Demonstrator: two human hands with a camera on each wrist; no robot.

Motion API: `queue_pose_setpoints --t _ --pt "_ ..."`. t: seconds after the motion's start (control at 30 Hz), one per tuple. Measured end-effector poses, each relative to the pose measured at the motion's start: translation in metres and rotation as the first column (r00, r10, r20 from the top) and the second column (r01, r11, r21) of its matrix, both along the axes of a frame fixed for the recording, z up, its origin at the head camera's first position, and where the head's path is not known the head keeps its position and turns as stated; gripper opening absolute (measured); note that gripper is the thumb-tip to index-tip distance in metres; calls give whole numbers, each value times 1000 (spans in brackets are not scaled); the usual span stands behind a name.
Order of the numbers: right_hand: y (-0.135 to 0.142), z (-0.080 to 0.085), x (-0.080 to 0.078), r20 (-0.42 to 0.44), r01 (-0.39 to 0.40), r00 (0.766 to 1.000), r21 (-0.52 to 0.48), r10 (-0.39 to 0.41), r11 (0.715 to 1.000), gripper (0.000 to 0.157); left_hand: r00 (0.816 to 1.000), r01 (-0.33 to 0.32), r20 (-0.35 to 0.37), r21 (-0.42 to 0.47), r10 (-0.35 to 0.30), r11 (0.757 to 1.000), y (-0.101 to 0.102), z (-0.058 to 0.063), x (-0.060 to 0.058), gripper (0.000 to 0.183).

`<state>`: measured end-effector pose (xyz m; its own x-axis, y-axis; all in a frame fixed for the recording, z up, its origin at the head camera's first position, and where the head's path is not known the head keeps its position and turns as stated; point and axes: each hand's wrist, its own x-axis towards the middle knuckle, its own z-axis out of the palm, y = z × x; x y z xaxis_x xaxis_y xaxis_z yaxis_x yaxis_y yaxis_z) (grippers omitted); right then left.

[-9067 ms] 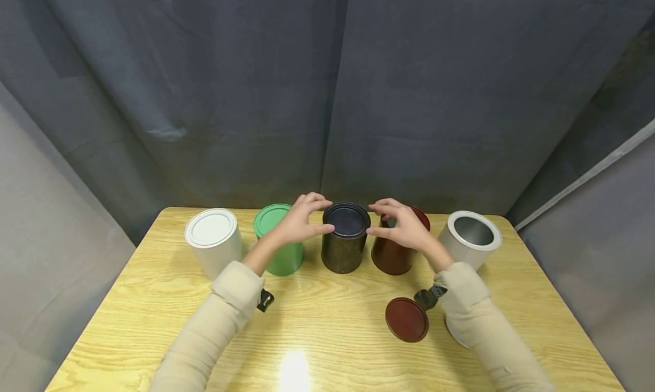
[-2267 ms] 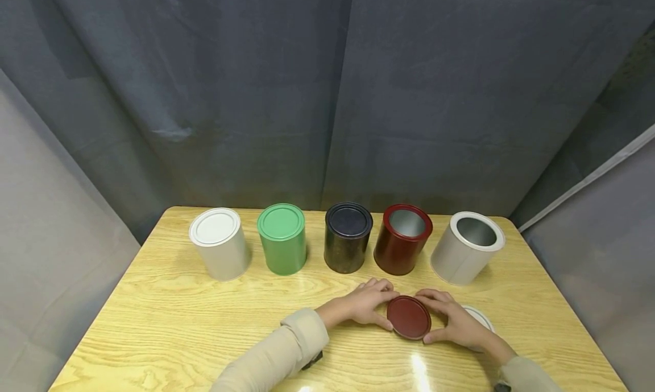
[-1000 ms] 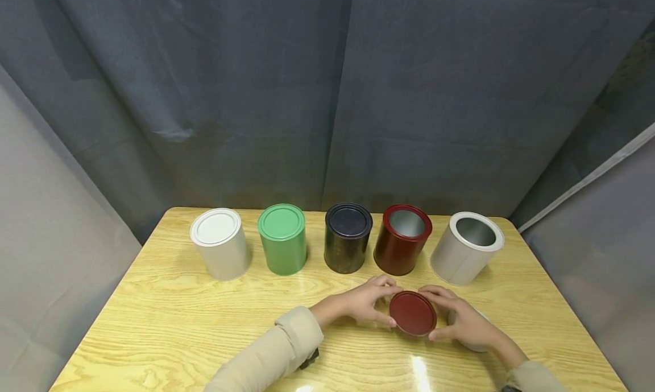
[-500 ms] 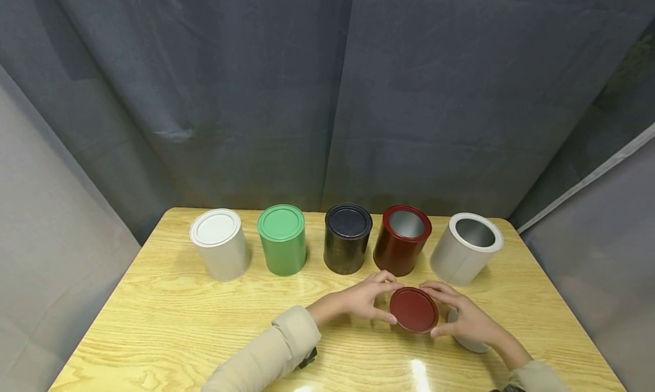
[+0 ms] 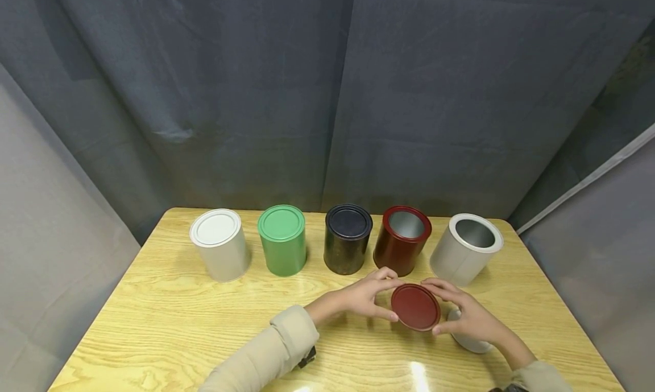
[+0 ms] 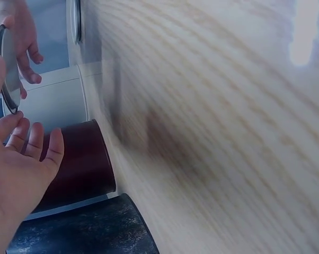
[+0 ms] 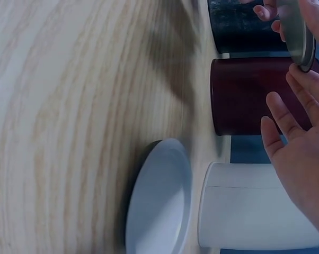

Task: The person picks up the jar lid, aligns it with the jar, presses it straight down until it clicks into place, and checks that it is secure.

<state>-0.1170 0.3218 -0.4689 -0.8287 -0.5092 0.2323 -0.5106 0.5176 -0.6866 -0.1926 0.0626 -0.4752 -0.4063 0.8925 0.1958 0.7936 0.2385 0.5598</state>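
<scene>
A dark red can lid [image 5: 415, 307] hangs above the table in front of the red can. My left hand [image 5: 364, 297] grips its left edge between thumb and index finger; my right hand [image 5: 473, 319] grips the right edge the same way. In the right wrist view the lid's grey metal underside [image 7: 294, 33] shows, and the other fingers of that hand spread below it. Just behind the hands stands the red can [image 5: 395, 256], its top uncovered and the silvery inside showing.
An uncovered white can [image 5: 455, 262] stands to the right of the red one. A white lid [image 7: 159, 198] lies on the table beside my right hand. Leftward stand a black can [image 5: 345, 252], a green can [image 5: 284, 252] and a white can [image 5: 223, 255], all lidded. Curtains enclose the table.
Some seconds ago my hands were at the black can while the red lid lay on the table. They have since taken the lid by its edges, raised it and moved it slightly toward the cans.
</scene>
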Motion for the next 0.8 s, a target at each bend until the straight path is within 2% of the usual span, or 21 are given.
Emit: queue_pose_setpoints --t 0.13,0.37,0.8 --pt "0 4 0 -22 -5 1000 -2 5 1000 77 1000 -1 29 11 0 1000 0 3 0 69" --pt "1 12 -1 -1 -1 1000 -10 1 1000 76 998 -22 67 8 21 1000 -1 11 0 68" --pt "-1 25 -3 10 -8 1000 -22 8 1000 76 996 -20 93 52 15 998 -4 26 1 67"
